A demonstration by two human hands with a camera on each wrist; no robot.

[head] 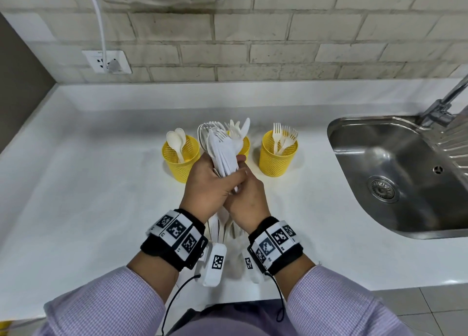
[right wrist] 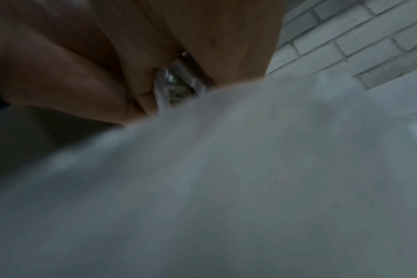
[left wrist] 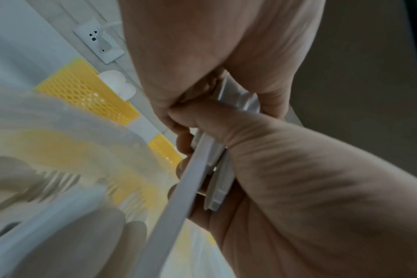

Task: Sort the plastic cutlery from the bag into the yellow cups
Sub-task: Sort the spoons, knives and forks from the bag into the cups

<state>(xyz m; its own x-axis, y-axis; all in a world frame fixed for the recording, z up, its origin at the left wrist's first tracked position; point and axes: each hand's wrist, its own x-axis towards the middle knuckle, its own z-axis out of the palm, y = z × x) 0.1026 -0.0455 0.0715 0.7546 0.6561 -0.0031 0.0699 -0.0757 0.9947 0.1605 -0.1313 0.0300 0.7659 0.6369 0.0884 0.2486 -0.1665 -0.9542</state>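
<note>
White cutlery bundle (head: 222, 153) in both hands — middle yellow cup (head: 245, 143) behind.

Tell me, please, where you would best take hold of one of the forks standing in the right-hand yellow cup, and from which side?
Grip a fork by its neck just below the tines, from above. The handles are sunk in the right yellow cup; only the tine ends stand clear of its rim.
</note>
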